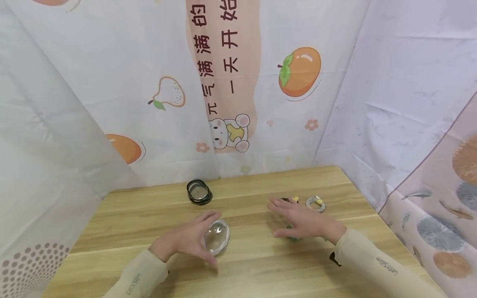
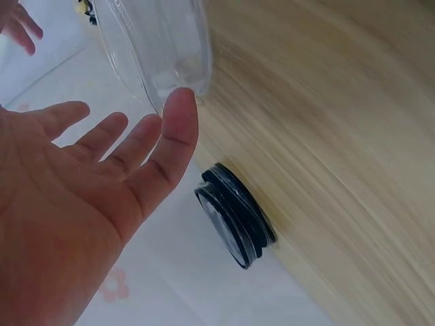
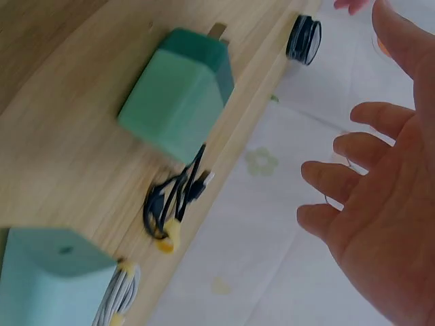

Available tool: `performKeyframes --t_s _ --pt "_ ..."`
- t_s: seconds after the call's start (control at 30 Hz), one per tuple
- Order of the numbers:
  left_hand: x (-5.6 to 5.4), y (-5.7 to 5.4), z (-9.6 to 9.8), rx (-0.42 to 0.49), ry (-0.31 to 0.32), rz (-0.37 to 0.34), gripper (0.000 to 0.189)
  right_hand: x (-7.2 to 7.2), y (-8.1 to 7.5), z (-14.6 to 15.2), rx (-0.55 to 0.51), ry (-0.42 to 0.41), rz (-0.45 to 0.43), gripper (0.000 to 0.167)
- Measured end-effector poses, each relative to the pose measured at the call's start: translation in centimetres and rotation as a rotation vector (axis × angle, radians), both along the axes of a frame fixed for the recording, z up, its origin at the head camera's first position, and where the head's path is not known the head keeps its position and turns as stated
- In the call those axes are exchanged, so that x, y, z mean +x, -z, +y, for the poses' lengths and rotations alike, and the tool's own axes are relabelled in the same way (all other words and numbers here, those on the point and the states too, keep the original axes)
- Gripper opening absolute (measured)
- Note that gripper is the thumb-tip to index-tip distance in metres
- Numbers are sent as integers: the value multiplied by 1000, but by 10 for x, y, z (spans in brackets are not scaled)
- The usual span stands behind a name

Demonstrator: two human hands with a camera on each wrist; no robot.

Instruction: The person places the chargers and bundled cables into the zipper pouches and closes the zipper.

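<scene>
My left hand (image 1: 188, 239) is spread beside a clear round container (image 1: 220, 236), thumb and fingers apart. In the left wrist view a fingertip overlaps the container's edge; I cannot tell whether they touch. Above the right part of the table hovers my right hand (image 1: 305, 219), fingers loosely extended and holding nothing. It partly hides a green plug charger (image 3: 177, 95) with metal prongs, seen whole in the right wrist view. Near that charger lies a coiled black cable (image 3: 173, 204) with a yellow tie. A pale green block (image 3: 54, 278) is at that view's lower left.
Black-rimmed round clear cases (image 1: 199, 192) lie together near the table's back edge. A coiled pale grey cable (image 1: 316, 204) with a yellow tie sits at the back right. Printed white curtains (image 1: 149, 136) stand behind and beside the wooden table (image 1: 149, 207).
</scene>
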State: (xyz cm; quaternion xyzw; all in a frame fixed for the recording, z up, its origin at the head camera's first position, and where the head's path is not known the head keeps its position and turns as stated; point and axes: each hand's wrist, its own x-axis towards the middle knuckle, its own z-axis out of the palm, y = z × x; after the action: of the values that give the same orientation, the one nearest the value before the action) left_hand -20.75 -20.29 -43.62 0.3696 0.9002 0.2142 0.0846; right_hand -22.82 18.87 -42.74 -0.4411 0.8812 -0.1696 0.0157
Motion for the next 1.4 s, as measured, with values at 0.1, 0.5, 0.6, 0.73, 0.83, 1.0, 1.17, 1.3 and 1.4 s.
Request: performKeyframes --t_s 0.1,0.5,0.6,0.73,0.83,1.0,1.17,1.3,1.4 --pt "0 1 4 -22 -6 -27 130 2 0 -9 17 -28 -54 77" --pt "-7 8 10 -69 7 -41 122 4 -3 -35 83 -57 -108 64" --pt "-8 8 11 -69 2 -36 119 3 1 -38 80 -77 -98 59" --pt "-9 9 15 -50 -12 -50 119 2 6 -45 86 -115 -86 52" --pt "-11 8 18 -43 -11 -50 117 3 8 -54 117 -136 -59 47" --pt "-13 6 23 -26 8 -23 113 7 7 -73 176 -164 -24 39" --pt "-11 5 30 17 -5 -49 115 6 10 -86 146 -213 -35 36" --pt "-9 5 35 42 -2 -71 113 6 10 -93 116 -271 7 31" --pt "-8 4 37 70 -2 -111 113 6 10 -95 112 -282 45 24"
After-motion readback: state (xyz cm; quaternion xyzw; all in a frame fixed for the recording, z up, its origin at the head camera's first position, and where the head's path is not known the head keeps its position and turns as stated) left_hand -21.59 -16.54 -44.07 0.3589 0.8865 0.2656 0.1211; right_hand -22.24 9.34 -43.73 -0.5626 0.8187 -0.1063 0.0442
